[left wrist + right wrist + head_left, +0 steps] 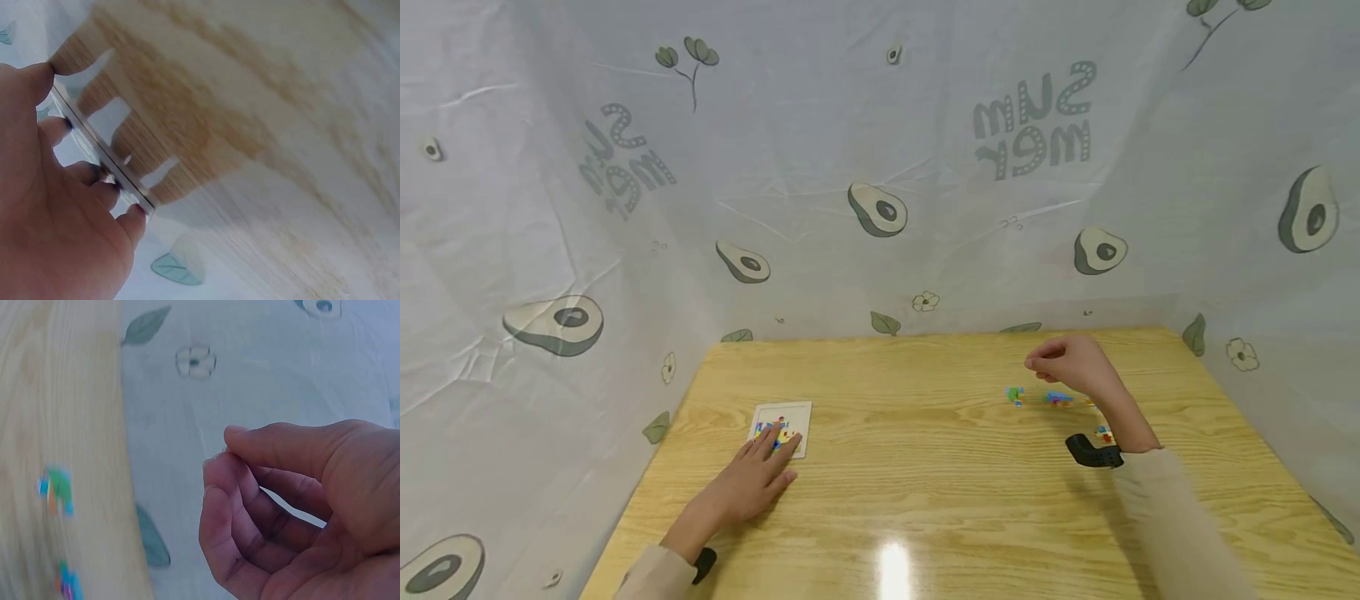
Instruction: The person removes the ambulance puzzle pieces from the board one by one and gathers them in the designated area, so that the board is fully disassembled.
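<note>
My left hand (748, 483) lies with spread fingers over a small white square board (803, 417) at the table's left. Colourful small shapes show on the board, partly covered by the fingers. Edge-on in the left wrist view, the board (103, 153) has fingertips along it. My right hand (1078, 367) is raised above the table's right side. Its thumb meets the curled index finger in the right wrist view, and no object can be seen between them. Below it lie a green-and-blue small piece (1015, 394) and a blue-and-purple one (1058, 398).
More small coloured pieces (1103, 433) lie close to the right wrist, partly hidden by the arm. The wooden table (895, 467) meets a pale patterned curtain (820, 250) at the back and sides. A black band (1093, 452) is on the right wrist.
</note>
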Motion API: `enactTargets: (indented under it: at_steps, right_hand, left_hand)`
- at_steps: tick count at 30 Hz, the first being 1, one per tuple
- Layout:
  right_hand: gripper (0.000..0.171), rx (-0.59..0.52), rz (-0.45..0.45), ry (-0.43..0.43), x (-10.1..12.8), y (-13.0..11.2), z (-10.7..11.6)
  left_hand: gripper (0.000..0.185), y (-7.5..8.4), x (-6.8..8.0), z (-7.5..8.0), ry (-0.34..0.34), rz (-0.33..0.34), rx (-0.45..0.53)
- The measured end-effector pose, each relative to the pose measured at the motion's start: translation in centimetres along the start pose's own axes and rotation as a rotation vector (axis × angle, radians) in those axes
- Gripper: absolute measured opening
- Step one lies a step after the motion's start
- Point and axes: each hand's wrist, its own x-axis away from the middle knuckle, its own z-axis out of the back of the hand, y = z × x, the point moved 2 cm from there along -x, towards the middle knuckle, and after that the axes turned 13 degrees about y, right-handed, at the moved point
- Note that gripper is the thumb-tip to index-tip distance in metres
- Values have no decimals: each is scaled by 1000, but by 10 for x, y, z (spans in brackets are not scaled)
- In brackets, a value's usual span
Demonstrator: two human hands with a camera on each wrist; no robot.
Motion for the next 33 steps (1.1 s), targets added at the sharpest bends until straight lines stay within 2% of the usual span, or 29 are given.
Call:
enactTargets:
  at_steps: [9,12,17,24,28,33]
  right_hand:
    - [25,-71,56,-38,-16,-32,-40]
    - [22,-106,78,-62,-19,-48,-58]
    - [19,-163,147,-108,-24,-79,-94]
    - [17,-218,261,-207,-23,-120,-150]
    - [15,-222,302,-261,-22,-142,-188]
    - [15,-228,330,-308,-13,-169,-226]
  left_hand:
    - [59,5,-5,3,-46,7,-7]
    - [58,4,-5,3,-33,1,-5]
    - [59,2,-5,4,-4,-13,7]
    - [69,5,-8,11,-1,25,-8]
    - [71,4,-5,15,13,42,-21]
    - [76,2,2,13,-13,66,2]
